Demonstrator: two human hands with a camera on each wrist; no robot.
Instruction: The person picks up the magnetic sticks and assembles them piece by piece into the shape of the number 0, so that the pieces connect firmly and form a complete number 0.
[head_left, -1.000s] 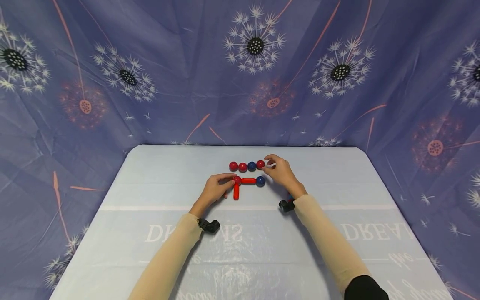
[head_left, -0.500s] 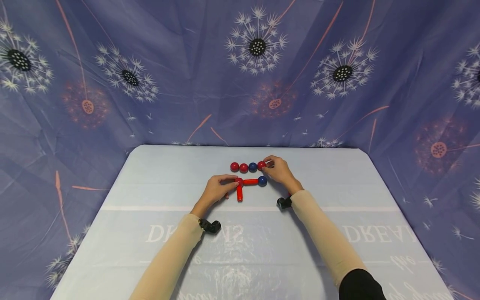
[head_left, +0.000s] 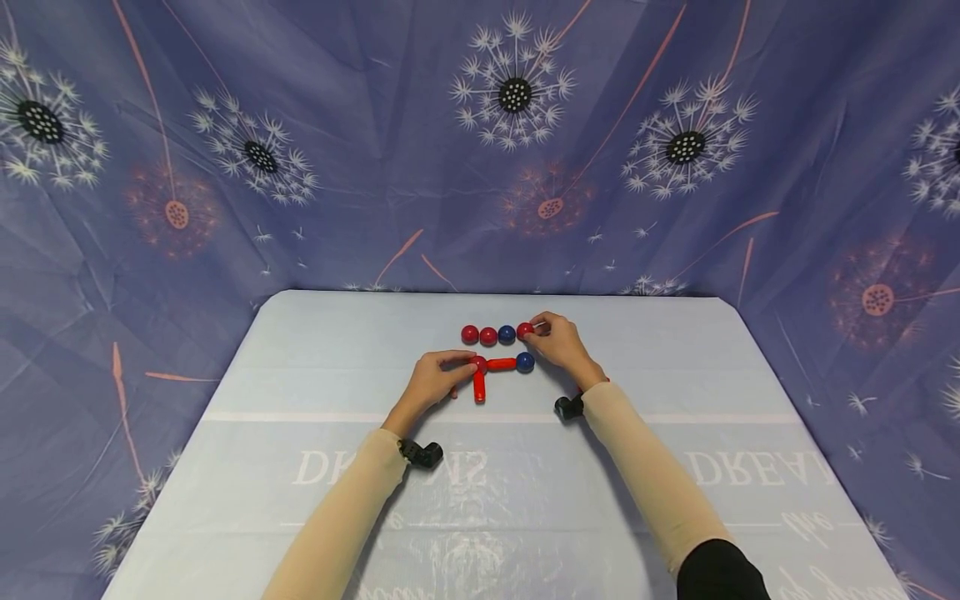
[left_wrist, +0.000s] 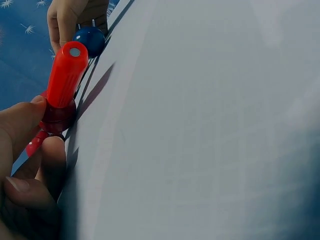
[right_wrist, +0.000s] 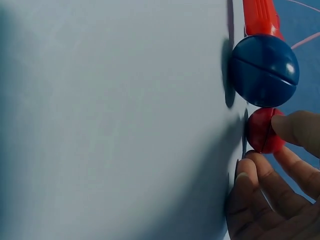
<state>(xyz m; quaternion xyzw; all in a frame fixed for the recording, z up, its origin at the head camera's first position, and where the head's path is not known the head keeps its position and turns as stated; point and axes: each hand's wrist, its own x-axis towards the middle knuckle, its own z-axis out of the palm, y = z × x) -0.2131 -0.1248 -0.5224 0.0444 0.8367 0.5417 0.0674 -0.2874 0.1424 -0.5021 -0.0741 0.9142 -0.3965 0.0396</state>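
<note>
My left hand (head_left: 435, 377) pinches a red ball (left_wrist: 57, 119) between thumb and fingers. A red rod (head_left: 501, 364) joins that ball to a blue ball (head_left: 525, 362) on its right. A second red rod (left_wrist: 67, 79) sticks out from it toward the person, its end showing a round grey metal spot. Farther back, my right hand (head_left: 558, 340) holds the red ball (right_wrist: 264, 131) at the right end of a row, thumb on one side and fingers on the other. In the right wrist view the joined blue ball (right_wrist: 264, 70) looms large beside it.
Left of the right hand's ball, the row continues with a blue ball (head_left: 506, 335), a red ball (head_left: 488, 337) and another red ball (head_left: 469, 334). All lie on a pale, lettered table cover (head_left: 300, 375). A purple dandelion-print cloth (head_left: 360, 167) hangs behind the far edge.
My right hand's fingers have closed from beside the end red ball onto it. The left hand keeps its pinch, and the rod pointing toward the person has swung slightly right.
</note>
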